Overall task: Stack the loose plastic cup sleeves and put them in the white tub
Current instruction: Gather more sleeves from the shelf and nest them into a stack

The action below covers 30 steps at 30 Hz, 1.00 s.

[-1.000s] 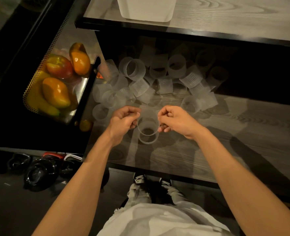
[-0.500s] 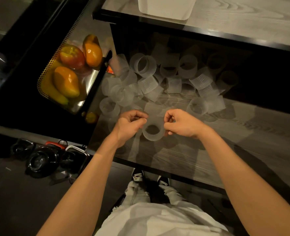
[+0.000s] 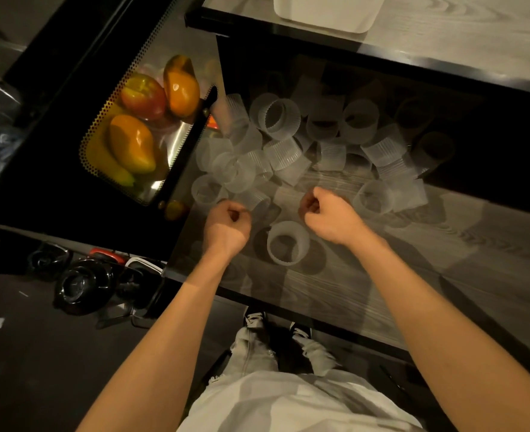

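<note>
- Since a second ago, both my hands have released the cup sleeve stack (image 3: 288, 243). It stands upright and alone on the wood-grain table (image 3: 428, 260), between my wrists.
- My left hand (image 3: 226, 224) has its fingers curled in and grips nothing.
- My right hand (image 3: 329, 215) is likewise curled and empty.
- The loose cup sleeves (image 3: 284, 151) lie heaped just beyond my knuckles.
- The white tub (image 3: 326, 12) sits on the raised shelf, well apart from the heap.

Dim, warm overhead light; hard overlapping shadows on wood tabletop (image 3: 444, 260), glare on metal tray (image 3: 176, 138), wide-angle bending at edges, slightly soft.
</note>
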Each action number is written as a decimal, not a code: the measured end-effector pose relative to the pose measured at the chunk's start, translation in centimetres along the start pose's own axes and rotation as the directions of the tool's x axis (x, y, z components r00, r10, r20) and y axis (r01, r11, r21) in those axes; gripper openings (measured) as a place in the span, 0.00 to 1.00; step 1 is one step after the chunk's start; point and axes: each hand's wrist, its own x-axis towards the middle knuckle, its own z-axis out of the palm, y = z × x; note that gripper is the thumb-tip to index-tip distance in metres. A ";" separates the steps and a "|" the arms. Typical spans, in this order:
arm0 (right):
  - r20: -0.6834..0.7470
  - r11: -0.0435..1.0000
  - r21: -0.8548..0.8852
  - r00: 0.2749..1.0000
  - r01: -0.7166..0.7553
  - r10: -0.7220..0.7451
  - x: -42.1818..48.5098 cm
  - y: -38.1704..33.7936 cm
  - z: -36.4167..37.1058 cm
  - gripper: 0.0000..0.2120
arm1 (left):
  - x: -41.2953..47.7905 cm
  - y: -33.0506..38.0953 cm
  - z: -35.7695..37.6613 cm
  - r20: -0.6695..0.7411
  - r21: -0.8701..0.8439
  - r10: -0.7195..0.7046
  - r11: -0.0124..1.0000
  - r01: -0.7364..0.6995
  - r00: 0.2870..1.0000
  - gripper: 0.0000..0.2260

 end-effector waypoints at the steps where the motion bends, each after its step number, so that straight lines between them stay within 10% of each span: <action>1: 0.019 1.000 -0.004 1.000 0.019 -0.019 0.7 -0.4 0.5 0.06 | 0.2 -0.1 -0.2 0.000 0.013 -0.042 0.999 0.042 0.999 0.06; 7: 0.256 0.999 -0.030 0.966 0.033 -0.024 4.4 -2.5 3.5 0.28 | 0.1 -0.1 -0.6 0.117 0.182 -0.103 0.980 0.080 0.988 0.10; 23: -0.097 0.906 0.412 0.993 0.098 -0.064 -1.4 -2.3 -2.5 0.05 | -2.1 3.6 -0.9 0.169 -0.291 0.176 0.949 -0.121 0.970 0.07; 30: 0.223 0.931 0.355 0.975 -0.081 -0.001 -4.4 -0.7 -2.4 0.04 | -3.7 1.3 -0.9 0.357 -0.231 0.155 0.970 -0.074 0.921 0.04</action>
